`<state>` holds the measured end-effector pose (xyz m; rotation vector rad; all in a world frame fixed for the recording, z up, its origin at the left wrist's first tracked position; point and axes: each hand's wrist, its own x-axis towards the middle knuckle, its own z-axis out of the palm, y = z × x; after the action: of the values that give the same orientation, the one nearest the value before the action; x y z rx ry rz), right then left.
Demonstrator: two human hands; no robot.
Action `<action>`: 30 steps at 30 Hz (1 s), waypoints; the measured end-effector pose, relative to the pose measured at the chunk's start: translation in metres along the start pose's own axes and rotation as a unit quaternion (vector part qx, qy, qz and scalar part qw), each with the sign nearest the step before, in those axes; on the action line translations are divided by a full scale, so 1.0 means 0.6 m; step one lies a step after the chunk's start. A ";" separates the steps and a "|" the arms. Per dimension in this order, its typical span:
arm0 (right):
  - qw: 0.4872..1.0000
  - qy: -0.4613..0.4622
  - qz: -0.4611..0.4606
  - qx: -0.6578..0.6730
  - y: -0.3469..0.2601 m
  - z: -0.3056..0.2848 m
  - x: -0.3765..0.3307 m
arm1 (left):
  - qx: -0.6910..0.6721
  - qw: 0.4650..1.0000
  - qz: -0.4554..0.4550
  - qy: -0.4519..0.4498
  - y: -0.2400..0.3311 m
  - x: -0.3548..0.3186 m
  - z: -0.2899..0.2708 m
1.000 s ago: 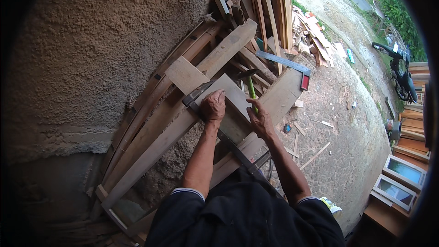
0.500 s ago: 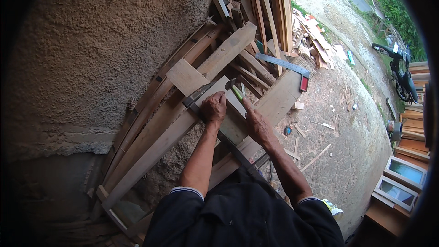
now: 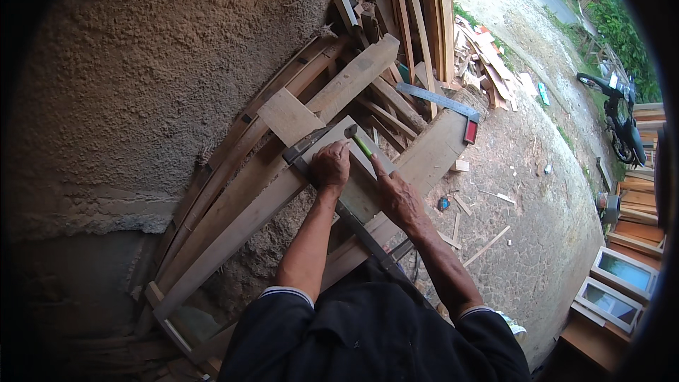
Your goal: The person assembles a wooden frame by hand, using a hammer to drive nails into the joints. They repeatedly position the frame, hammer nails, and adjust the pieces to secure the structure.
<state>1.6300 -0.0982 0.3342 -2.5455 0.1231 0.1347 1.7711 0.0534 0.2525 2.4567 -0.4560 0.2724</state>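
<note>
My right hand is wrapped round a hammer with a green handle and a dark head. The hammer head is over a pale wooden board, close to the fingertips of my left hand. Curled closed, my left hand rests on that board; whatever its fingers may pinch is hidden. A long dark metal bar clamp runs diagonally under my left wrist, with its jaw at the frame's corner. The board belongs to a wooden frame with a long rail stretching to the lower left.
A try square lies on a wide plank to the right. Beyond it are leaning timber strips and a heap of offcuts. A blue tape measure sits on the ground. A rough wall borders the left; a motorcycle stands far right.
The hammer head has swung slightly left and down, nearer my left fingers. My left hand stays almost in place, its fingers a little shifted.
</note>
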 end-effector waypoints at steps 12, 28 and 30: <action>1.000 -0.007 -0.007 -0.024 -0.009 -0.007 0.001 | -0.170 0.974 -0.147 0.044 0.001 0.007 -0.007; 0.996 0.039 -0.066 -0.039 0.009 0.003 0.003 | -0.160 0.973 -0.159 0.052 -0.007 0.005 -0.002; 0.998 0.006 -0.038 -0.051 0.011 0.003 0.003 | -0.164 0.972 -0.164 0.041 -0.007 0.005 -0.002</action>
<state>1.6306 -0.1027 0.3286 -2.6480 0.0240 0.0992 1.7754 0.0564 0.2522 2.1422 -0.0466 0.1447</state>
